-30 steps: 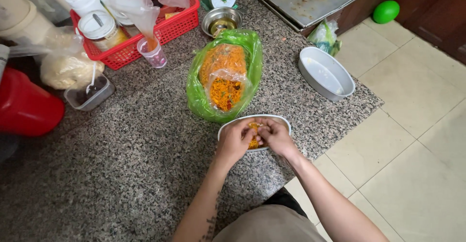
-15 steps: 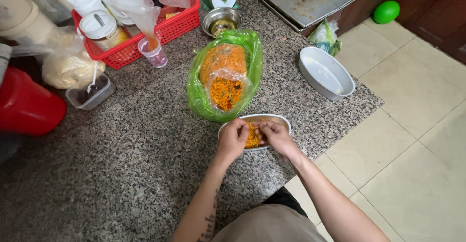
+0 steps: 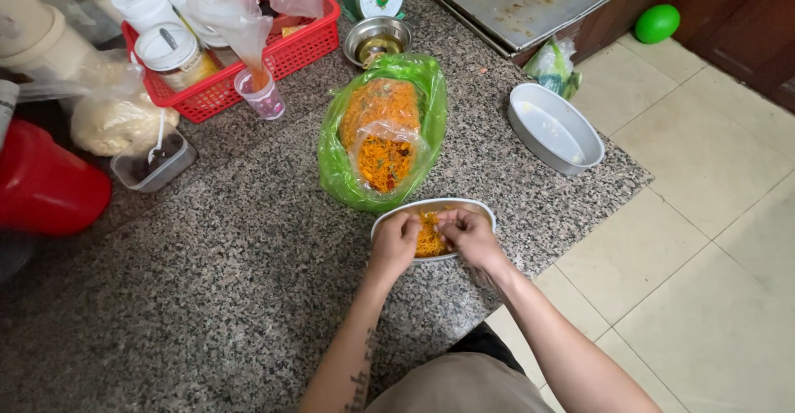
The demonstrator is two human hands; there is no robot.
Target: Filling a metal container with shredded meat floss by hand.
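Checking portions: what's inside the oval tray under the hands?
Orange shredded food lies in the oval tray. The left hand and right hand cover most of it, so its amount stays hidden.

Oval foil tray (image 3: 389, 218), orange shreds (image 3: 429, 239) inside

A green plastic bag (image 3: 383, 132) lay open mid-surface w/ a clear inner bag of orange shreds (image 3: 383, 158), just beyond the oval dish. Back left, a red basket (image 3: 286, 49) held white-lidded jars (image 3: 174, 49), one w/ a yellowish label, plus clear knotted bags (image 3: 232, 20). A small green-and-clear packet (image 3: 553, 64) sat at the right edge near the metal tray.
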